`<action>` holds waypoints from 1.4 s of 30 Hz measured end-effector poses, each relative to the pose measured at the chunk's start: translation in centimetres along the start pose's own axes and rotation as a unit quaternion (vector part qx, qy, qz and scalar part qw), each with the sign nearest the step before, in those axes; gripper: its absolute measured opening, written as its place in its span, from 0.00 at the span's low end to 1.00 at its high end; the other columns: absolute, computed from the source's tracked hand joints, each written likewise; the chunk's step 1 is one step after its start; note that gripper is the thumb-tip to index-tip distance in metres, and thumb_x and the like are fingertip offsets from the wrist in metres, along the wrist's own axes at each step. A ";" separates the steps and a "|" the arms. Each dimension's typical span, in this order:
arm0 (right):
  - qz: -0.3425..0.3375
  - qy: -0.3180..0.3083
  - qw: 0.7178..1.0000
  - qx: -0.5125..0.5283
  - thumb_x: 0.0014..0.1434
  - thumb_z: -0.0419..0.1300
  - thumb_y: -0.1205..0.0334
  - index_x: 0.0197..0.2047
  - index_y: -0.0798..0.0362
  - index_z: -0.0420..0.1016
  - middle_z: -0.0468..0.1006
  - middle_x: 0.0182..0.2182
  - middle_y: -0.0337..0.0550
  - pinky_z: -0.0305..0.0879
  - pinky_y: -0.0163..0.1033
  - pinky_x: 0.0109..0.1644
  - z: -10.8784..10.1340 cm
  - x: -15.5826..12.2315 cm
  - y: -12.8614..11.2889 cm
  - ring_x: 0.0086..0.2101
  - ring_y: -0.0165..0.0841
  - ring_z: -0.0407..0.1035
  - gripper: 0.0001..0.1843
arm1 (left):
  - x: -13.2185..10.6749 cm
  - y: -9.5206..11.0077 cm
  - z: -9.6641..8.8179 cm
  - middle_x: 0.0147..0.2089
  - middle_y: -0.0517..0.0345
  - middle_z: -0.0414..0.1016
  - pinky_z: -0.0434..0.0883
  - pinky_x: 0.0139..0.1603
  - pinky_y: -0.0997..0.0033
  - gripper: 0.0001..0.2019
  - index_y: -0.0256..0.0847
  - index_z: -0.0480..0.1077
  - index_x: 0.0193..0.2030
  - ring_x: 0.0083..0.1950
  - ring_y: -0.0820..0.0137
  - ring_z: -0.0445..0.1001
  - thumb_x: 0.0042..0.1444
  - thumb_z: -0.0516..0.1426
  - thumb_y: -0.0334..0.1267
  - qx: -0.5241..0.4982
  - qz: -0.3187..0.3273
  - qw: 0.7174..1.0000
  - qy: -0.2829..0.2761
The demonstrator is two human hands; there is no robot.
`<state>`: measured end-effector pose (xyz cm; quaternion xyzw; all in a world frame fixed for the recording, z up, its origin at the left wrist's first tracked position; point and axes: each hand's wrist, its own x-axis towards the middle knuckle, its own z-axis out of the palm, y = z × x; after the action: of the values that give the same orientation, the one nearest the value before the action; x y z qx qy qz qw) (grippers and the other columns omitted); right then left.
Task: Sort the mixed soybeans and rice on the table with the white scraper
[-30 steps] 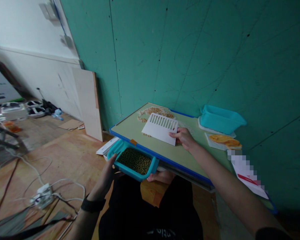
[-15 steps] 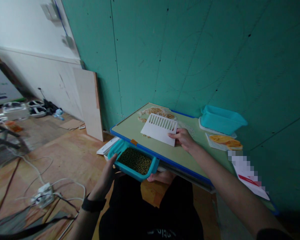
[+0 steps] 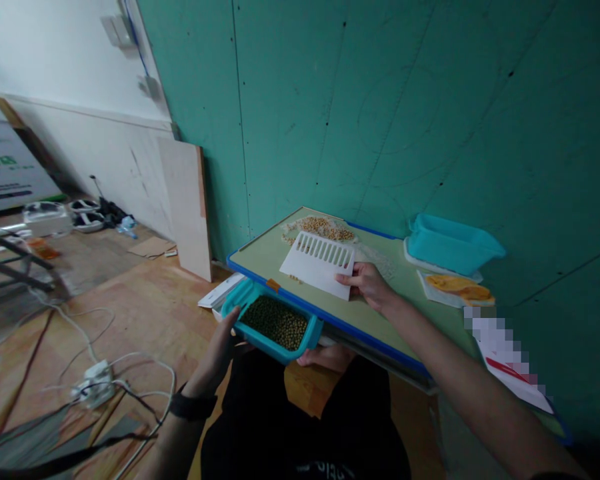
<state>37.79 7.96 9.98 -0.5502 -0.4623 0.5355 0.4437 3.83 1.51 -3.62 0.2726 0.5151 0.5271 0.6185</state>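
Note:
My right hand (image 3: 373, 285) pinches the right end of a white flat scraper with a row of slots (image 3: 316, 270), which lies low over the table top. Loose pale yellow beans (image 3: 325, 228) are spread behind the scraper, and a few more (image 3: 295, 279) sit by its near left edge. Below the table's front edge, my left hand (image 3: 225, 337) grips the left end of a teal plastic basket (image 3: 280, 352). Dark green beans (image 3: 267, 316) fill its left side and yellowish ones (image 3: 291, 331) its right.
A green-topped table (image 3: 380, 327) with a blue rim stands against the green wall. On its right are another teal basket (image 3: 453, 243), an orange-yellow item on a white pad (image 3: 457, 288) and white paper (image 3: 500, 347). Cables and a power strip (image 3: 97, 385) lie on the floor at left.
The scraper has moved slightly toward the table's front left edge, with a few beans beside it shifting the same way. The left hand keeps the basket in place. The view has shifted slightly.

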 end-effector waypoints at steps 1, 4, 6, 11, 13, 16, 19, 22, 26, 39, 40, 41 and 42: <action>-0.013 -0.009 1.000 -0.003 0.32 0.82 0.57 0.30 0.55 0.84 0.87 0.28 0.46 0.75 0.40 0.28 0.1 -0.1 0.2 0.25 0.38 0.78 0.21 | -0.1 0.1 0.1 0.56 0.43 0.85 0.85 0.40 0.58 0.34 0.44 0.76 0.64 0.51 0.51 0.85 0.59 0.67 0.63 -0.001 0.000 1.000 -0.003; -0.073 -0.034 0.997 -0.022 0.30 0.85 0.54 0.31 0.56 0.87 0.89 0.31 0.49 0.78 0.42 0.35 1.0 -0.6 0.7 0.29 0.39 0.80 0.25 | -0.6 0.5 0.3 0.61 0.41 0.84 0.86 0.43 0.54 0.33 0.43 0.75 0.67 0.53 0.50 0.85 0.63 0.65 0.61 -0.003 -0.003 1.000 -0.003; -0.102 -0.059 0.992 -0.037 0.32 0.85 0.52 0.33 0.56 0.88 0.89 0.32 0.49 0.80 0.44 0.39 1.7 -1.1 1.0 0.32 0.40 0.82 0.26 | -0.9 0.7 0.5 0.63 0.41 0.84 0.86 0.45 0.52 0.31 0.44 0.74 0.69 0.54 0.50 0.85 0.66 0.63 0.59 -0.004 -0.005 1.000 -0.005; -0.125 -0.088 0.987 -0.041 0.38 0.84 0.47 0.36 0.54 0.89 0.90 0.36 0.49 0.82 0.47 0.44 2.9 -1.7 1.3 0.35 0.41 0.83 0.26 | -1.4 0.9 0.6 0.59 0.41 0.86 0.86 0.47 0.50 0.29 0.44 0.74 0.67 0.55 0.49 0.86 0.67 0.62 0.59 -0.008 0.001 1.000 -0.013; -0.121 -0.062 0.990 -0.020 0.38 0.84 0.45 0.37 0.55 0.88 0.90 0.37 0.51 0.82 0.47 0.41 2.6 -1.1 1.2 0.34 0.42 0.83 0.28 | -1.4 0.9 0.5 0.62 0.41 0.84 0.86 0.47 0.50 0.30 0.45 0.74 0.68 0.56 0.48 0.85 0.66 0.63 0.60 -0.011 0.007 1.000 -0.020; -0.139 0.022 0.990 0.005 0.36 0.83 0.41 0.37 0.56 0.86 0.90 0.37 0.52 0.82 0.48 0.39 1.3 0.6 1.2 0.35 0.45 0.84 0.32 | -1.3 0.8 0.4 0.65 0.41 0.82 0.85 0.47 0.51 0.33 0.45 0.73 0.68 0.57 0.48 0.84 0.63 0.65 0.62 -0.013 0.002 1.000 -0.024; -0.177 0.100 0.979 -0.030 0.34 0.82 0.38 0.37 0.56 0.85 0.90 0.35 0.54 0.82 0.51 0.41 0.0 2.5 1.4 0.36 0.48 0.85 0.34 | -1.3 0.8 0.5 0.63 0.41 0.83 0.85 0.46 0.52 0.36 0.44 0.73 0.69 0.57 0.47 0.84 0.61 0.66 0.64 -0.015 0.001 1.000 -0.018; -0.197 0.117 0.971 -0.074 0.36 0.81 0.37 0.36 0.56 0.84 0.90 0.35 0.56 0.83 0.52 0.42 -0.5 3.8 1.7 0.37 0.51 0.85 0.34 | -1.2 0.9 0.7 0.60 0.41 0.84 0.84 0.44 0.54 0.40 0.42 0.71 0.70 0.55 0.47 0.84 0.59 0.66 0.66 -0.010 -0.001 1.000 -0.013; -0.222 0.100 0.964 -0.103 0.42 0.78 0.39 0.37 0.56 0.85 0.90 0.38 0.58 0.83 0.51 0.41 -0.1 4.4 1.9 0.39 0.52 0.86 0.30 | -1.2 1.1 0.9 0.61 0.42 0.83 0.83 0.43 0.56 0.43 0.43 0.70 0.73 0.56 0.47 0.83 0.57 0.66 0.67 -0.003 -0.008 1.000 -0.015; -0.234 0.067 0.962 -0.121 0.45 0.77 0.51 0.36 0.55 0.86 0.90 0.38 0.57 0.82 0.48 0.39 0.7 5.0 1.5 0.38 0.51 0.86 0.19 | -1.2 1.2 0.7 0.54 0.43 0.84 0.82 0.38 0.56 0.39 0.43 0.75 0.64 0.46 0.52 0.82 0.53 0.67 0.68 0.008 0.012 1.000 -0.003; -0.233 0.064 0.963 -0.122 0.45 0.77 0.51 0.36 0.55 0.86 0.90 0.39 0.57 0.83 0.49 0.40 0.8 4.9 1.4 0.39 0.51 0.86 0.18 | -1.1 1.2 0.7 0.55 0.43 0.84 0.82 0.37 0.56 0.39 0.43 0.74 0.64 0.47 0.52 0.82 0.54 0.67 0.68 0.008 0.013 1.000 -0.004; -0.233 0.063 0.963 -0.124 0.45 0.76 0.52 0.36 0.55 0.86 0.90 0.39 0.57 0.83 0.49 0.40 0.9 4.8 1.4 0.39 0.52 0.86 0.18 | -1.0 1.2 0.6 0.56 0.42 0.84 0.82 0.38 0.56 0.39 0.43 0.74 0.66 0.48 0.51 0.83 0.54 0.67 0.67 0.007 0.014 1.000 -0.009; -0.231 0.062 0.962 -0.128 0.45 0.76 0.51 0.36 0.55 0.86 0.90 0.39 0.58 0.83 0.50 0.41 1.0 4.7 1.3 0.39 0.52 0.86 0.18 | -1.0 1.2 0.6 0.56 0.42 0.84 0.82 0.38 0.56 0.40 0.43 0.74 0.67 0.49 0.51 0.83 0.55 0.67 0.67 0.007 0.013 1.000 -0.013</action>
<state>36.88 12.33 7.81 -0.5125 -0.6134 0.3195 0.5090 4.01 1.07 -2.05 0.2909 0.5071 0.5279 0.6161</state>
